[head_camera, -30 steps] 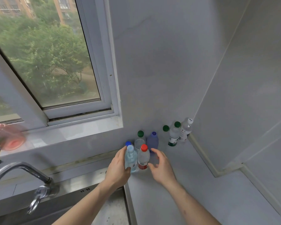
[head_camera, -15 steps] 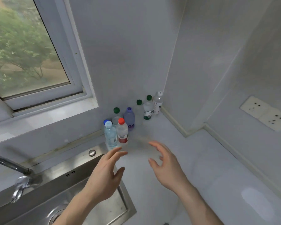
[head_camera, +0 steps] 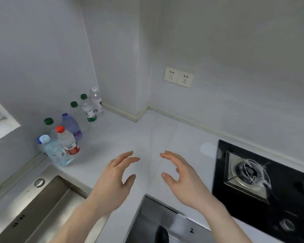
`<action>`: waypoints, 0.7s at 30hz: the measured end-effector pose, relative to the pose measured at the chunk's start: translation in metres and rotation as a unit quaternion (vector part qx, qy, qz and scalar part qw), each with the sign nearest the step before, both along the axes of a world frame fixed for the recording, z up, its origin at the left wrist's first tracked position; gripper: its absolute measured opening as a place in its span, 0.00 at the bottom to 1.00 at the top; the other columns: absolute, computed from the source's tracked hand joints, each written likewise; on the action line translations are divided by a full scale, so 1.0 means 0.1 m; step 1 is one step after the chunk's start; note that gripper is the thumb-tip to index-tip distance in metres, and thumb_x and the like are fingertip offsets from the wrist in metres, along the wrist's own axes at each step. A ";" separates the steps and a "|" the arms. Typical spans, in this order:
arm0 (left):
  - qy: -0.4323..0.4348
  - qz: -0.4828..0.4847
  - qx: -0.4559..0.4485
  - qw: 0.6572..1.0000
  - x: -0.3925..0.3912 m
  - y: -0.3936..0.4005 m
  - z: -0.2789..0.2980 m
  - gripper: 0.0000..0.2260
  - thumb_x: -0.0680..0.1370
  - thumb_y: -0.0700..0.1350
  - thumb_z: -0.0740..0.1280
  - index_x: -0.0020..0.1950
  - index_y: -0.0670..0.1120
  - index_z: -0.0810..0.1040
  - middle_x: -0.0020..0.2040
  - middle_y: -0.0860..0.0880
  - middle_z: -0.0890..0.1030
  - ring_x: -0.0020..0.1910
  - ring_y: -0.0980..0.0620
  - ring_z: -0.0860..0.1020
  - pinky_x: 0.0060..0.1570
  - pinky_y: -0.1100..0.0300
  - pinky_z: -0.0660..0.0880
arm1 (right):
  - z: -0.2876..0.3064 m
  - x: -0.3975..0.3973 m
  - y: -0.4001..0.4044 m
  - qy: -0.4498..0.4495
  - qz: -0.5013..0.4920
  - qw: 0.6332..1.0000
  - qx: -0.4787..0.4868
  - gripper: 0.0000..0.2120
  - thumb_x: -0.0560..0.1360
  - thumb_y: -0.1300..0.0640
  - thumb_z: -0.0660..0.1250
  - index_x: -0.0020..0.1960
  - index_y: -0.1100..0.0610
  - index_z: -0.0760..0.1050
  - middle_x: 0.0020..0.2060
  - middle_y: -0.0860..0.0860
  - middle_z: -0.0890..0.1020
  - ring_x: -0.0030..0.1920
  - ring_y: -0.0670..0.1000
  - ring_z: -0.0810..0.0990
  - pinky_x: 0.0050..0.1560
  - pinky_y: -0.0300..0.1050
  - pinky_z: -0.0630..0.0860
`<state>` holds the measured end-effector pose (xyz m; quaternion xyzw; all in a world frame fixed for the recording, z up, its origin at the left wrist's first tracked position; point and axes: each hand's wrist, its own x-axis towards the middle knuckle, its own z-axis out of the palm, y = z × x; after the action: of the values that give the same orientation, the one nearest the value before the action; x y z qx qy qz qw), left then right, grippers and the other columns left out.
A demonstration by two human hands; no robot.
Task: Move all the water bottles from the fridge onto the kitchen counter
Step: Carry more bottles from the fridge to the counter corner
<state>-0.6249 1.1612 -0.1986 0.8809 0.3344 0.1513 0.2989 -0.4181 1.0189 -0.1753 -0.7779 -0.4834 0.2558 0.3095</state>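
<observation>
Bottles upright on counter, caps up; hands empty

Two bare forearms, left hand and right hand, slim fingers, short nails.

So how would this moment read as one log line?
left hand: open, empty | right hand: open, empty | water bottles: standing on kitchen counter | fridge: unseen
</observation>
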 end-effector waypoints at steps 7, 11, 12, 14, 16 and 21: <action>-0.011 -0.131 0.021 0.991 0.61 -0.30 0.25 0.22 0.81 0.46 0.68 0.71 0.64 0.71 0.76 0.68 0.64 0.74 0.59 0.65 0.70 0.64 0.62 | 0.23 0.20 -0.82 -0.015 -0.114 0.993 0.012 0.25 0.82 0.52 0.68 0.76 0.38 0.67 0.77 0.33 0.65 0.73 0.33 0.65 0.76 0.38 0.64; -0.015 -0.191 0.029 0.981 0.96 -0.56 0.36 0.21 0.81 0.47 0.68 0.71 0.64 0.71 0.75 0.70 0.63 0.74 0.62 0.63 0.71 0.61 0.67 | 0.34 0.32 -1.28 -0.025 -0.174 0.984 0.032 0.26 0.81 0.51 0.69 0.76 0.38 0.67 0.77 0.32 0.64 0.75 0.34 0.64 0.75 0.34 0.61; -0.015 -0.200 0.030 0.979 1.04 -0.62 0.38 0.21 0.81 0.47 0.68 0.71 0.64 0.71 0.75 0.70 0.63 0.74 0.63 0.62 0.71 0.60 0.67 | 0.35 0.36 -1.39 -0.022 -0.189 0.981 0.034 0.26 0.81 0.51 0.69 0.76 0.38 0.67 0.77 0.32 0.64 0.75 0.34 0.64 0.76 0.36 0.62; -0.014 -0.238 0.028 0.971 1.29 -0.80 0.41 0.21 0.81 0.48 0.69 0.71 0.65 0.71 0.75 0.70 0.63 0.75 0.62 0.63 0.71 0.57 0.68 | 0.39 0.43 -1.76 -0.019 -0.236 0.970 0.046 0.27 0.81 0.51 0.70 0.76 0.38 0.67 0.77 0.33 0.65 0.76 0.34 0.64 0.78 0.42 0.64; -0.014 -0.290 0.030 0.956 1.62 -1.11 0.43 0.21 0.81 0.48 0.68 0.71 0.65 0.71 0.75 0.70 0.64 0.75 0.61 0.63 0.71 0.56 0.69 | 0.42 0.49 -2.26 -0.020 -0.290 0.955 0.052 0.27 0.80 0.51 0.71 0.76 0.38 0.68 0.76 0.33 0.66 0.76 0.35 0.63 0.78 0.45 0.65; -0.036 -0.396 0.031 0.917 2.30 -2.08 0.61 0.21 0.81 0.48 0.68 0.71 0.65 0.71 0.74 0.70 0.63 0.72 0.64 0.62 0.70 0.66 0.59 | 0.55 0.56 -3.42 -0.034 -0.406 0.911 0.060 0.27 0.80 0.51 0.71 0.76 0.37 0.68 0.75 0.32 0.66 0.74 0.35 0.67 0.75 0.41 0.67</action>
<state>-0.3950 0.9534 -0.1378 0.9440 -0.0572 0.0626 0.3188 -0.3618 0.6764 -0.1201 -0.8955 -0.1501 0.0520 0.4157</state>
